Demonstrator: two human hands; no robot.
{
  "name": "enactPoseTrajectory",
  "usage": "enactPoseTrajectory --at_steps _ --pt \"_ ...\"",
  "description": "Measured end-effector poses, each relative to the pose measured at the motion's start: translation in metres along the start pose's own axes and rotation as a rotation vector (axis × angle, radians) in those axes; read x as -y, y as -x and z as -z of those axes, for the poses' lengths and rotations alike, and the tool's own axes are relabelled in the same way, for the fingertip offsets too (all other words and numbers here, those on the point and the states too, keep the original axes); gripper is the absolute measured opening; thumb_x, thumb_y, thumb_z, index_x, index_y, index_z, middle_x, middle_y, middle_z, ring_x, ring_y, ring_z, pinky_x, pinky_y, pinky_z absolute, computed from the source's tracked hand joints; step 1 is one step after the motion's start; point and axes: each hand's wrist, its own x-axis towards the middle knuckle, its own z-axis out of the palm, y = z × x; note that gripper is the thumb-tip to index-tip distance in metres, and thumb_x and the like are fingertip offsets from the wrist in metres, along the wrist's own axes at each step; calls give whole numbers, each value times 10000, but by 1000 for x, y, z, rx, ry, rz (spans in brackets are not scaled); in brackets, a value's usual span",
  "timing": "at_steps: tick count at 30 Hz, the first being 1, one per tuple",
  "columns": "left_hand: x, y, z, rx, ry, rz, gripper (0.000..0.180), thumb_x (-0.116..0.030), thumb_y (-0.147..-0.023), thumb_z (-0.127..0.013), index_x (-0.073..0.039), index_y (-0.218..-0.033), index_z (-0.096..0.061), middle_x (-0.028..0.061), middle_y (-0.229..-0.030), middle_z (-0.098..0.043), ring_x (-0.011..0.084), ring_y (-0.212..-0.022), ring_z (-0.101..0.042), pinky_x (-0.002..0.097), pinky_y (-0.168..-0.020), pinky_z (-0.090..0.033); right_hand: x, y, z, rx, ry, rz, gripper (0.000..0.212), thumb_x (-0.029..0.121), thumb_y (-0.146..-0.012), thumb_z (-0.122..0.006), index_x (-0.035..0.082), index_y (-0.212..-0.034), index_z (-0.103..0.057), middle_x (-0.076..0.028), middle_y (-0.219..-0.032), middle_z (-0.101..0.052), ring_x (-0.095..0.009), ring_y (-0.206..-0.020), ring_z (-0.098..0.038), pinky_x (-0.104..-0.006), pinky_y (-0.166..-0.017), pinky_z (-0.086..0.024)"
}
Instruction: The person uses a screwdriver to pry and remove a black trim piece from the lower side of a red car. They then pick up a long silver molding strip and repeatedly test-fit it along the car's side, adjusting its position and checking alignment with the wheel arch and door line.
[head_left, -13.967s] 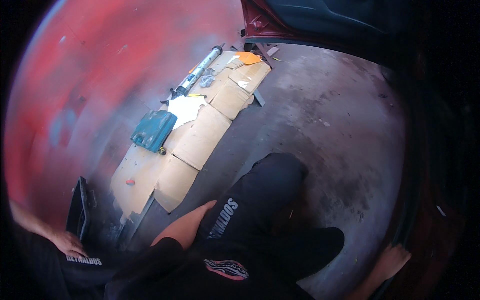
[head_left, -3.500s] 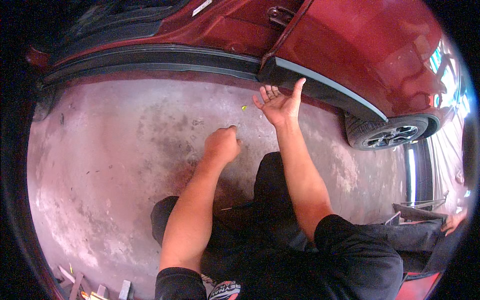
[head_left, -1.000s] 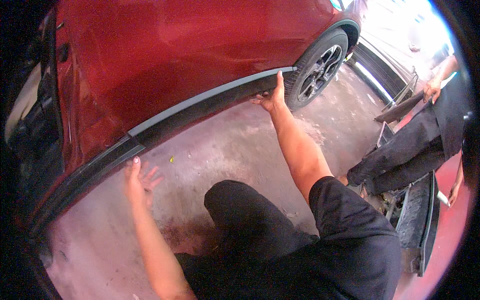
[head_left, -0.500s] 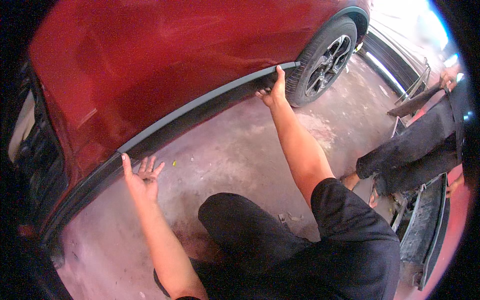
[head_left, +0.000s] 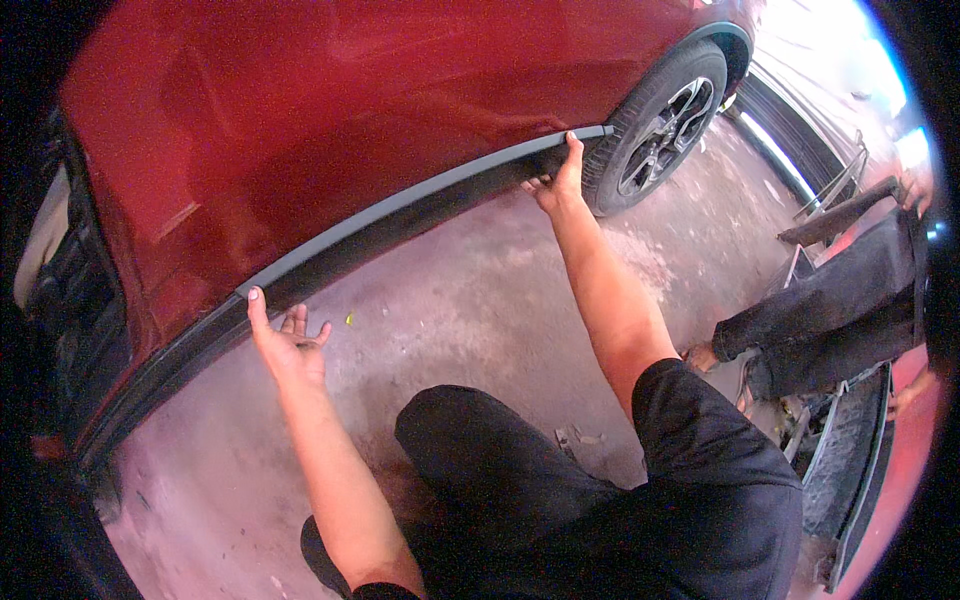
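Note:
A long side sill trim [head_left: 400,221], dark with a grey upper edge, runs along the bottom of the red car body [head_left: 350,90]. My left hand [head_left: 290,345] is at its near-left end, thumb pressed on the grey edge and fingers bent loosely below. At the far end, beside the wheel [head_left: 655,130], my right hand [head_left: 560,185] grips the trim. Its thumb lies on the upper edge while the fingers curl under the lower side. How far the fingers reach behind the trim is hidden.
On the right a person in dark trousers [head_left: 830,300] squats, a hand [head_left: 917,190] by a dark bar [head_left: 840,212]. A red panel with a dark inner side [head_left: 850,470] lies near them. My bent knee [head_left: 470,440] is over the concrete floor [head_left: 440,320]. At left is a dark opening [head_left: 90,290].
My left hand has risen slightly toward the trim, and its spread fingers have curled in. The right hand still holds the far end. The other person's hand and dark bar have shifted.

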Motion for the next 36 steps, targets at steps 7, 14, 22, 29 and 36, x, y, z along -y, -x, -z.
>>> enactPoseTrajectory --at_steps 7,14,22,29,36 --pt "28 -5 42 153 -208 11 1043 -599 -767 -712 -201 -1545 -143 201 -1518 -298 318 -1315 -402 618 -1012 -311 -9 11 16 113 55 46 1123 770 -659 -675 179 -1507 -238 -193 -1410 -292 -382 -1171 -414 -621 -943 -397" --pt "64 -33 161 481 -1827 108 840 -395 -800 -745 -112 -1481 -342 223 -1298 -592 370 -1152 -605 441 -975 -481 -134 155 13 293 79 -341 1151 704 -750 -681 156 -1565 -81 -190 -1565 -221 -422 -1397 -290 -635 -1023 -357" --pt "24 24 102 700 -1848 -92 646 -318 -809 -738 -36 -1344 -511 250 -1228 -619 396 -1154 -594 450 -995 -466 -240 266 32 595 950 -583 506 445 -884 -663 5 -1134 -659 -135 -1063 -696 -225 -975 -672 -358 -895 -512" --pt "-18 40 98 625 -1914 -181 579 -312 -817 -746 -26 -1280 -545 243 -1170 -648 384 -1112 -619 463 -965 -478 -256 247 57 384 842 -380 309 249 -917 -652 -24 -1063 -654 -119 -921 -702 -176 -737 -667 -339 -653 -570" --pt "-23 53 95 651 -1847 -283 545 -307 -820 -744 -20 -1244 -558 236 -1125 -665 380 -1091 -630 469 -952 -485 -235 283 30 450 1083 36 321 230 -909 -667 -4 -1124 -627 -79 -838 -653 -166 -678 -634 -305 -592 -551"
